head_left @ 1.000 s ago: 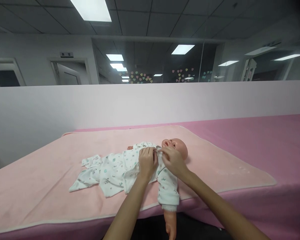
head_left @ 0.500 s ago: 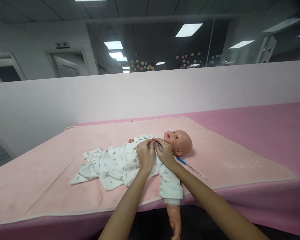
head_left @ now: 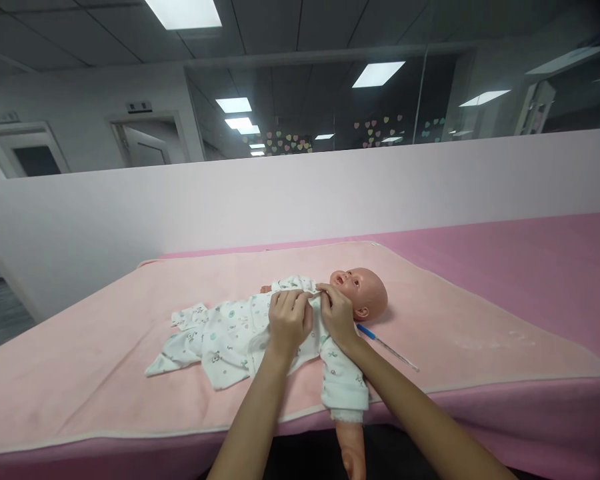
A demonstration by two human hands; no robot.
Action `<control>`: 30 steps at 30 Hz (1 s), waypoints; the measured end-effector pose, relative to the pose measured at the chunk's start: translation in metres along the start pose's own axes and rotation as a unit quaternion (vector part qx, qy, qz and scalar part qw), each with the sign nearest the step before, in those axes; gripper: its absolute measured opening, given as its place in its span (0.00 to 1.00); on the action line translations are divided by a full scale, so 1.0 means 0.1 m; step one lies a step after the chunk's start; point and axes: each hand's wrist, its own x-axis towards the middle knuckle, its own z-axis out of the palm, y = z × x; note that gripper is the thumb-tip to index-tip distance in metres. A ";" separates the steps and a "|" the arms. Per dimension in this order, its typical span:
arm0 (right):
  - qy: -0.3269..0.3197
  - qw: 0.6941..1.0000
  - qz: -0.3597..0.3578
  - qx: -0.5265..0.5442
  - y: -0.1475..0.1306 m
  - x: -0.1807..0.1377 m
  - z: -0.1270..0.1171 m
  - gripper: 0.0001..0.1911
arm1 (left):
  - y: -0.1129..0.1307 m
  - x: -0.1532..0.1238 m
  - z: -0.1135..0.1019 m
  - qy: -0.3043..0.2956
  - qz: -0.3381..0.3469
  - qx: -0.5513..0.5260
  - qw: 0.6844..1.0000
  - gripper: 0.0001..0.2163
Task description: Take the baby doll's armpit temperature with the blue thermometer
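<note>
A baby doll [head_left: 369, 291] lies on its back, head to the right, one arm hanging over the near edge of the bed. It wears a white printed baby outfit [head_left: 230, 333]. On the doll's chest my left hand [head_left: 289, 320] is closed, fingers curled over the front of the outfit. Close beside it, near the neck, my right hand [head_left: 337, 312] pinches the cloth at the collar. The fingertips partly hide what they grip. A glass thermometer [head_left: 390, 349] with a blue end lies by the doll's shoulder, close to my right forearm.
A peach blanket [head_left: 480, 327] spreads under the doll over a pink sheet [head_left: 545, 260]. Behind the bed runs a low white wall [head_left: 280, 200], with a window above it. The bed's near edge drops off just in front of me.
My hands have drawn slightly apart on the doll's chest, my left hand now more curled over the cloth. The whole view has shifted slightly downward in the picture. The thermometer has not moved.
</note>
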 end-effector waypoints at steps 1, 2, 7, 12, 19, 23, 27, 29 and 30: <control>0.008 1.000 0.003 -0.002 -0.01 0.00 0.00 0.13 | -0.04 -0.02 -0.03 -0.010 -0.013 0.015 1.000 0.07; 0.013 1.000 0.007 -0.005 -0.02 0.00 -0.01 0.12 | -0.07 -0.03 -0.07 -0.022 -0.037 0.027 0.999 0.06; 0.021 0.999 0.013 -0.022 -0.07 0.01 -0.02 0.11 | -0.11 -0.11 -0.17 -0.096 -0.110 0.013 0.989 0.05; 0.004 0.995 -0.080 -0.052 -0.14 0.01 -0.07 0.12 | -0.02 -0.13 -0.18 -0.115 -0.071 -0.013 0.991 0.05; -0.141 0.977 -0.158 -0.025 -0.17 -0.01 -0.05 0.14 | -0.06 -0.14 -0.14 -0.104 -0.093 -0.029 0.990 0.06; -0.149 0.981 -0.125 -0.023 -0.13 -0.03 -0.02 0.13 | -0.08 -0.15 -0.11 -0.109 -0.098 -0.026 0.989 0.07; -0.140 0.983 -0.113 -0.025 -0.10 -0.03 0.00 0.10 | -0.07 -0.15 -0.13 -0.109 -0.108 -0.033 0.988 0.07; -0.129 0.986 -0.107 -0.022 -0.09 -0.03 0.00 0.09 | -0.06 -0.15 -0.15 -0.111 -0.103 -0.034 0.988 0.07; -0.124 0.986 -0.106 -0.021 -0.08 -0.03 0.01 0.09 | -0.05 -0.15 -0.15 -0.113 -0.099 -0.033 0.988 0.07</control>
